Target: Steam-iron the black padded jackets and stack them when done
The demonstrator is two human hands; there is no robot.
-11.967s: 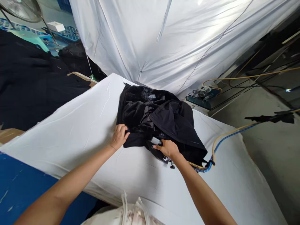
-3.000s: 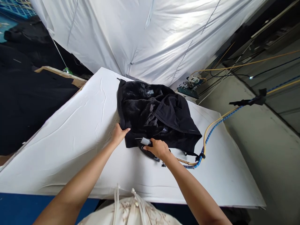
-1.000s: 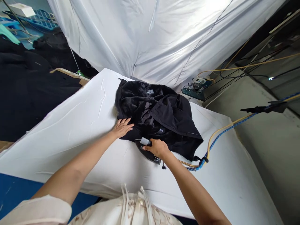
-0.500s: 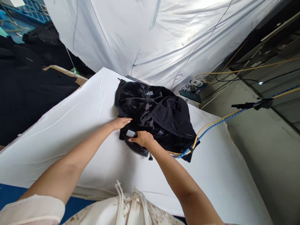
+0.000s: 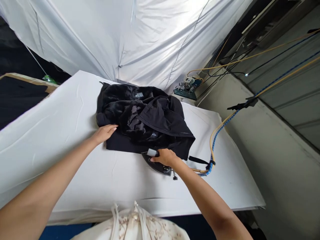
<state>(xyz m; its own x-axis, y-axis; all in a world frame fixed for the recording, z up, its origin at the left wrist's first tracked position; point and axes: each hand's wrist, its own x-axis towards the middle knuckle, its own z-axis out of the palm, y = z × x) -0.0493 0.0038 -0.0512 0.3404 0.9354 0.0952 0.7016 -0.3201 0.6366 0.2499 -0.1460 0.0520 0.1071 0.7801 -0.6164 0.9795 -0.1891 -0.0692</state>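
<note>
A black garment (image 5: pixel 160 115) with a plush lining lies bunched on the white padded table (image 5: pixel 82 186). My left hand (image 5: pixel 106 132) rests on its near left edge with the fingers stretched out flat. My right hand (image 5: pixel 166 157) is wrapped around the handle of a dark steam iron (image 5: pixel 156 166). The iron sits at the garment's near hem, its tip pointing left, and part of its body is over the white cloth. My hand hides part of the handle.
A yellow and blue hose (image 5: pixel 217 133) runs from the iron up to the right. Behind the table hangs a white sheet (image 5: pixel 100 36). A green machine part (image 5: pixel 185 94) stands at the back right, beside a pale wall (image 5: pixel 240 110).
The view has swung to the right. My right hand has slid the iron rightward along the near hem, while my left hand stays about the same place on the garment.
</note>
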